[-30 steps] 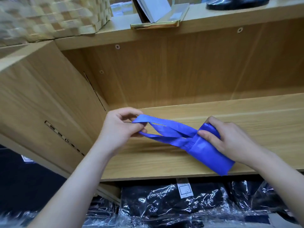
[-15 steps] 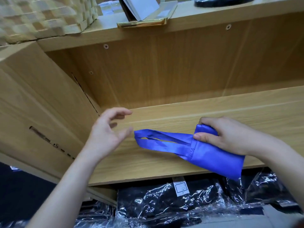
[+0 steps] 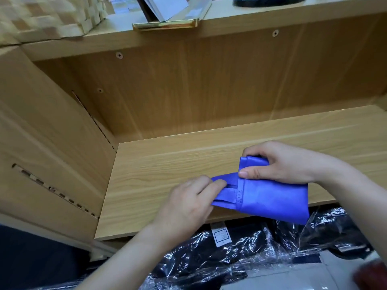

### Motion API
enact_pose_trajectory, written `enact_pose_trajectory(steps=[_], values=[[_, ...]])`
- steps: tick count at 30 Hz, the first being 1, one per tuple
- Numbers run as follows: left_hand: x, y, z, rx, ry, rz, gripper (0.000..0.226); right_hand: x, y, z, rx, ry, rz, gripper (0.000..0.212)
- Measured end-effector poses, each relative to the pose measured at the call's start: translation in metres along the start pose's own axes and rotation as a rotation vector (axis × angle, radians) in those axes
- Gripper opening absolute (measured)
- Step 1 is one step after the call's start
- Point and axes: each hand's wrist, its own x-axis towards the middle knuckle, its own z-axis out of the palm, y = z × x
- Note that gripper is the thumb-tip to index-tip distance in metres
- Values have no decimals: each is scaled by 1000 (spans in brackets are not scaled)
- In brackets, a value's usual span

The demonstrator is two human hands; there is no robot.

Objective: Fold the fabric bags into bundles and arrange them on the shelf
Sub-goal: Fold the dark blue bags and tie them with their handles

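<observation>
— Item one?
— One blue fabric bag [image 3: 272,197], folded into a narrow bundle. It sits at the front right of the wooden shelf [image 3: 157,174], and its lower right corner hangs past the shelf's front edge. I cannot tell whether it lies on the board or is held just above it.

— Its straps?
— The straps [image 3: 227,177] are doubled back toward the bag's mouth. Only a short length shows.

— Left hand?
— The left hand [image 3: 188,204] has its fingers curled over the straps and pinches them against the stitched hem at the mouth.

— Right hand?
— The right hand [image 3: 280,164] grips the far folded edge of the bag. The thumb presses on top near the hem and the fingers wrap round the back.

— Other stock, above?
— On the upper board [image 3: 251,19] there is a woven basket [image 3: 41,15] at the left. A gold-edged tray [image 3: 167,23] stands near the middle with grey card leaning in it.

— Below?
— Plastic-wrapped black packs [image 3: 209,254] lie under the shelf. One carries a white label at its top, just beneath the shelf's front edge.
</observation>
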Motion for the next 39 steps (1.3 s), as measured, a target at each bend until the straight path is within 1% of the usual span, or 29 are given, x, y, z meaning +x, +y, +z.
enact_pose_trajectory(steps=[2, 4, 5, 7, 8, 9, 11, 14, 15, 17, 18, 20, 21, 22, 23, 25, 28, 30, 34, 35, 37, 38, 39], values=[[2, -3, -11, 1, -112, -44, 57, -1, 1, 1, 7, 0, 17, 46], [7, 0, -20, 161, -217, -22, 63, 0, -2, 2, 11, -17, 30, 43], [12, 4, -24, 216, -282, -18, 62, 0, -4, 3, 6, -34, 28, 41], [18, 8, -27, 229, -449, -46, 55, 1, -10, 5, -17, -79, 17, 37], [21, 10, -30, 210, -500, -54, 45, 1, -14, 6, -34, -102, 12, 37], [24, 11, -33, 177, -499, -52, 33, 1, -18, 6, -48, -124, 9, 38], [23, 10, -34, 6, -432, -66, 14, 1, -25, 6, -63, -163, 5, 40], [22, 7, -33, -213, -415, -86, 6, 1, -31, 4, -105, -211, -26, 40], [21, 6, -32, -255, -400, -88, 6, 1, -32, 3, -112, -226, -38, 38], [20, 9, -32, -392, -355, -141, 16, 1, -32, 0, -62, -258, -47, 34], [19, 10, -33, -535, -345, -221, 23, 1, -31, -2, -21, -274, -44, 31], [16, 14, -37, -921, -379, -410, 34, 1, -28, -5, 49, -316, -25, 29], [15, 15, -38, -1049, -404, -466, 35, 2, -26, -5, 82, -343, -9, 28], [14, 16, -39, -1067, -427, -484, 36, 2, -24, -3, 107, -367, 3, 27], [13, 16, -40, -1058, -458, -487, 37, 3, -23, -2, 113, -380, 5, 26], [14, 16, -43, -1037, -521, -507, 38, 6, -22, 1, 35, -365, -3, 26], [15, 11, -45, -938, -614, -520, 34, 7, -26, 6, -221, -298, 21, 36], [14, 7, -44, -784, -662, -478, 30, 6, -31, 13, -375, -231, 31, 42], [14, 1, -40, -390, -661, -377, 34, 2, -42, 26, -606, -134, -38, 60], [15, 1, -40, -302, -656, -345, 32, 2, -43, 29, -675, -75, -95, 59], [20, -1, -39, -222, -631, -347, 28, 1, -41, 39, -797, 108, -319, 47], [23, -4, -40, -241, -632, -372, 26, -1, -38, 42, -845, 199, -431, 43], [24, -8, -39, -313, -650, -418, 23, -2, -36, 45, -835, 271, -497, 42]])
